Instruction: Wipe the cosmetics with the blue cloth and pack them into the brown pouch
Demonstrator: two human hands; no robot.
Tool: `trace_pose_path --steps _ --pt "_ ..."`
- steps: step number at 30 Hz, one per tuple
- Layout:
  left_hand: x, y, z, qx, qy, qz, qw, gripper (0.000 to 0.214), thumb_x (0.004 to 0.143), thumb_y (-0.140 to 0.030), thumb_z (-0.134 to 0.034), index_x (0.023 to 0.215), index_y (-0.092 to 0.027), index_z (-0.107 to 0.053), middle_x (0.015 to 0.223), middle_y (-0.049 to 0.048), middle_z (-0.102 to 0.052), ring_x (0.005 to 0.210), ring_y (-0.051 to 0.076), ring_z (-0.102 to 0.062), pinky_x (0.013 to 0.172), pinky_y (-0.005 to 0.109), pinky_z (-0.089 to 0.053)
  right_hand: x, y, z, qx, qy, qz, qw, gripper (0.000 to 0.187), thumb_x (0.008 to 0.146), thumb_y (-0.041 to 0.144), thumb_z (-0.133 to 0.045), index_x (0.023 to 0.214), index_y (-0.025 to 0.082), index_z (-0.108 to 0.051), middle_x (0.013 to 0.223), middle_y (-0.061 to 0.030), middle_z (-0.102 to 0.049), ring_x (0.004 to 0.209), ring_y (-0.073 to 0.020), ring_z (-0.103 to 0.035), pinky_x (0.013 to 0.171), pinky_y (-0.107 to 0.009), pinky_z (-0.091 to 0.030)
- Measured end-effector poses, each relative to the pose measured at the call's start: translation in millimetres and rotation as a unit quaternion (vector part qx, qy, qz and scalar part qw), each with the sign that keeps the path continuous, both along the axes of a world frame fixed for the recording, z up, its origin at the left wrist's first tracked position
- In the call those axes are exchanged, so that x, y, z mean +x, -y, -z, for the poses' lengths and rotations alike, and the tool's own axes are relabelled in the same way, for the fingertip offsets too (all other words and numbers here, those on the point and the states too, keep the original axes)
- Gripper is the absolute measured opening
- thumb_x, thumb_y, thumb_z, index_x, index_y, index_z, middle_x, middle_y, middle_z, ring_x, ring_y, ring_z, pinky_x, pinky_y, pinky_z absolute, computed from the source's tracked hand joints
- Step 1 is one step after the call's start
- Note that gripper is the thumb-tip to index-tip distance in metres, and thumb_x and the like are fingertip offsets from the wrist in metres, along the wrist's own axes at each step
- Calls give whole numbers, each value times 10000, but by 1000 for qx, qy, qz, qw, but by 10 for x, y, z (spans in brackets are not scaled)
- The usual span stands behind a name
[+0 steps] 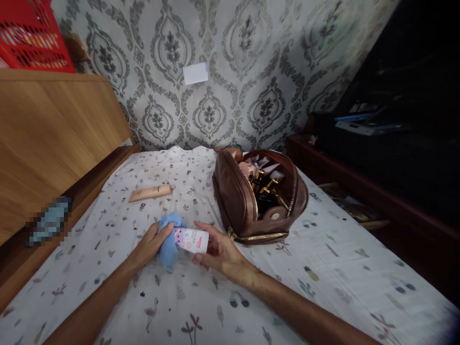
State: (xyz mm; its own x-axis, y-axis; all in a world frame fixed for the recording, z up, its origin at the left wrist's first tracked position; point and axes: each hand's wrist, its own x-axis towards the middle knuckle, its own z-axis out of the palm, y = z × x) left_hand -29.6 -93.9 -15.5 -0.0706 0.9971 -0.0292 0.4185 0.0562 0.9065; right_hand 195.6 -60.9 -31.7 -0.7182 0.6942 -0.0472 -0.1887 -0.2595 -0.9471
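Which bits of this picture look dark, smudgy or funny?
In the head view, the far right is nearly black; the blue cloth smears at its lower edge; a blocky patch shows at left; the wooden cabinet seems to lean, perhaps from a wide lens; the brown bag looks clearer.

Blue cloth (pixel 167 256), pink-printed white tube (pixel 196 241)
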Motion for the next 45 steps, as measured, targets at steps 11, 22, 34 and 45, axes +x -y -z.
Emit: trace_pose_path --steps 11,22,34,45 --pt "-27 4 59 82 -9 26 996 361 909 -503 -523 904 -163 -644 872 46 -685 846 210 -626 893 331 -509 18 -66 20 -76 -3 0 997 501 758 598 -723 889 122 -633 682 -23 -686 470 -81 -573 419 -190 -312" --pt "61 34 -6 122 -27 -1 992 325 872 -475 -540 780 -170 -605 649 -16 -554 655 164 -545 741 292 -522 33 -184 -2 -279 -34 -17 960 264 754 289 -772 824 120 -581 597 -78 -685 380 -51 -500 322 -143 -132" --pt "57 59 -73 117 -86 2 989 454 885 -471 -500 538 -178 -530 669 32 -614 657 174 -568 721 288 -522 17 -111 9 -200 -36 6 979 525 624 505 -865 869 126 -596 607 -26 -682 414 -56 -524 368 -157 -235" --pt "29 58 -68 115 -59 -22 991 405 885 -482 -510 611 -183 -512 649 4 -571 654 165 -534 690 275 -495 14 -80 44 -80 -4 9 997 510 750 617 -723 892 149 -580 670 -9 -682 449 -81 -568 392 -185 -297"
